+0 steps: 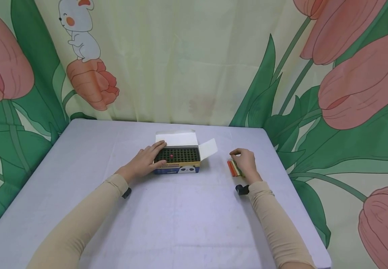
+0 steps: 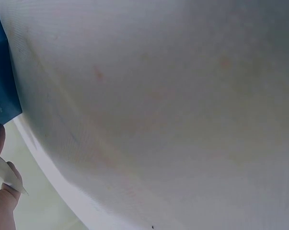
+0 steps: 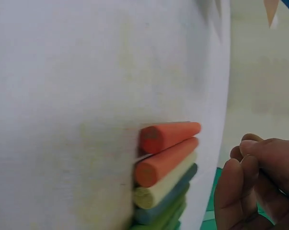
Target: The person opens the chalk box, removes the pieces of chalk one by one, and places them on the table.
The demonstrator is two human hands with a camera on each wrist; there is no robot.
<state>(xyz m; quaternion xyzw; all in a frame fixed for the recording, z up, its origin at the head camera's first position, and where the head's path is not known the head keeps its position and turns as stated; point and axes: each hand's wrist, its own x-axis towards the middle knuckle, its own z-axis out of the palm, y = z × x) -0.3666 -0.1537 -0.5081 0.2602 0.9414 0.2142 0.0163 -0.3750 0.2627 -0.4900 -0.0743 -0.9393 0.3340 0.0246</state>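
A chalk box [image 1: 177,168], blue and yellow with a panda face, stands lid up on the table. Its dark tray [image 1: 185,154] has rows of round holes, and a single pink-red chalk stick [image 1: 171,155] shows in one. My left hand [image 1: 145,158] holds the box's left end, thumb at the near side, fingers at the far side. In the left wrist view, a white flap [image 2: 5,175] lies between the digits. Orange chalk sticks [image 3: 168,160], a cream stick [image 3: 166,184] and green ones lie side by side. My right hand [image 1: 245,162] hovers there, thumb and fingertips together, nothing visible between them.
The box's raised white lid [image 1: 177,139] leans back, and a side flap [image 1: 208,148] sticks out to the right. A white cloth covers the table [image 1: 180,216]. Behind it hangs a curtain [image 1: 194,67] printed with tulips and a rabbit.
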